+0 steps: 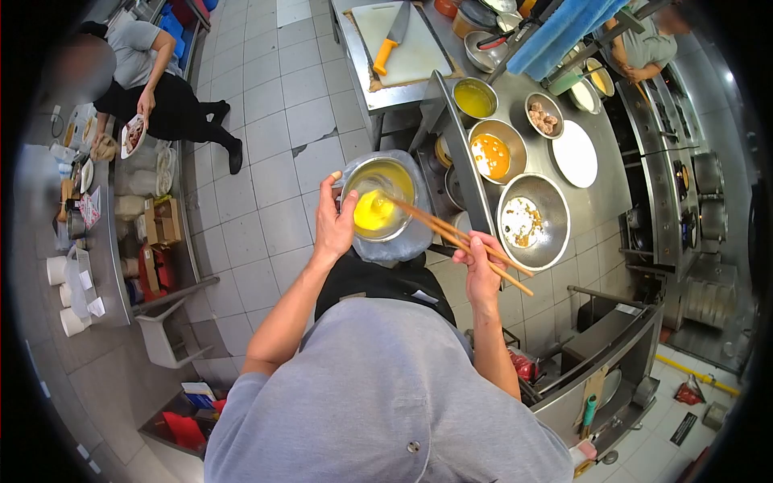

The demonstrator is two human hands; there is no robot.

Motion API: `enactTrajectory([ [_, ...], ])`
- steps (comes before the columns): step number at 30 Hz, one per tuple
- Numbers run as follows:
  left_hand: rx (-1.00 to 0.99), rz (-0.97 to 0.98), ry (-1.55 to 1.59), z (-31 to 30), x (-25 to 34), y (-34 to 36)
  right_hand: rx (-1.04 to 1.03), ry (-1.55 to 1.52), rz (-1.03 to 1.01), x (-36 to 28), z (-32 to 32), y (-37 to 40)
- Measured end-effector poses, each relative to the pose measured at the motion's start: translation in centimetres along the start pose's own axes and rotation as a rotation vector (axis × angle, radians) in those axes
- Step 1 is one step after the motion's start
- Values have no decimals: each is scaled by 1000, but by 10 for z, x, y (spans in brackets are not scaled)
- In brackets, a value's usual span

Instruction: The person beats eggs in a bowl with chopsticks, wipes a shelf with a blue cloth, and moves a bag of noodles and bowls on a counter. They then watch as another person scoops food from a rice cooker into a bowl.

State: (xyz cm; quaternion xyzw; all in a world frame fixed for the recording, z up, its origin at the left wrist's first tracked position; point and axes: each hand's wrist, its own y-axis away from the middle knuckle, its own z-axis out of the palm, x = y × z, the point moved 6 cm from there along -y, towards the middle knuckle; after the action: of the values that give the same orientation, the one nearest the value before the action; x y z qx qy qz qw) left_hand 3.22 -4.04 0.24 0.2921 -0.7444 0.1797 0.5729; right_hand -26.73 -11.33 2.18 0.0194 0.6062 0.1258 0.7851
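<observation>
In front of my body is a metal bowl (405,179) with yellow liquid (374,212) in it, over a grey plastic-covered surface (423,245). My left hand (334,217) grips the bowl's left rim, thumb near the inner edge. A pair of wooden chopsticks (459,238) is held in my right hand (481,270), fingers closed around them. Their tips reach into the bowl and look blurred at the liquid.
Right of the bowl, a steel counter (608,153) bears a large metal bowl (555,211), a white plate (575,154) and several smaller bowls. A knife (392,40) lies on a cutting board (419,60). One person (153,64) stands at left, another (652,48) at upper right.
</observation>
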Motion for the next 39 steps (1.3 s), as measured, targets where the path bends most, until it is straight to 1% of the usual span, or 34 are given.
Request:
enactTrajectory([
  [3,-11,-29,29,0,3,2,-209,221,69,-1,9,4],
  [4,-9,-29,34,0,0,1,-154,144,60,1,5,6],
  [7,-1,-31,21,-1,-4,1,-25,214,9,-1,4,0],
  [8,3,-33,13,-2,-5,1,-167,264,55,-2,9,1],
  [11,1,-8,51,-2,-8,0,-73,9,-2,4,1,3],
  [12,7,-7,50,-2,-9,0,-9,148,-19,0,2,1],
  [15,15,-11,71,-2,-9,0,-219,212,56,-1,8,6],
  [16,10,-17,90,-3,-6,0,-155,12,28,0,6,5],
  [17,4,-23,109,-3,-5,0,-150,96,36,1,6,4],
  [19,-2,-28,40,-4,-6,1,-138,266,54,-6,11,0],
  [20,-4,-30,5,-5,-6,2,-243,277,66,-6,15,4],
  [23,-6,-5,41,-3,-10,2,-45,32,3,1,4,2],
  [27,4,-25,47,-5,-10,1,-196,159,81,0,9,8],
  [28,5,-25,67,-6,-9,0,-127,-3,3,1,7,4],
  [31,-6,-15,39,-5,-9,0,-156,259,72,-3,12,3],
  [32,-9,-10,14,-5,-10,0,-225,245,93,0,12,5],
  [35,-21,-33,22,-5,-9,0,11,24,-3,-1,7,2],
  [36,-20,-32,28,-4,-7,0,-37,242,20,-1,6,1],
  [39,-7,-23,33,-6,-8,-2,-174,133,78,5,8,6],
])
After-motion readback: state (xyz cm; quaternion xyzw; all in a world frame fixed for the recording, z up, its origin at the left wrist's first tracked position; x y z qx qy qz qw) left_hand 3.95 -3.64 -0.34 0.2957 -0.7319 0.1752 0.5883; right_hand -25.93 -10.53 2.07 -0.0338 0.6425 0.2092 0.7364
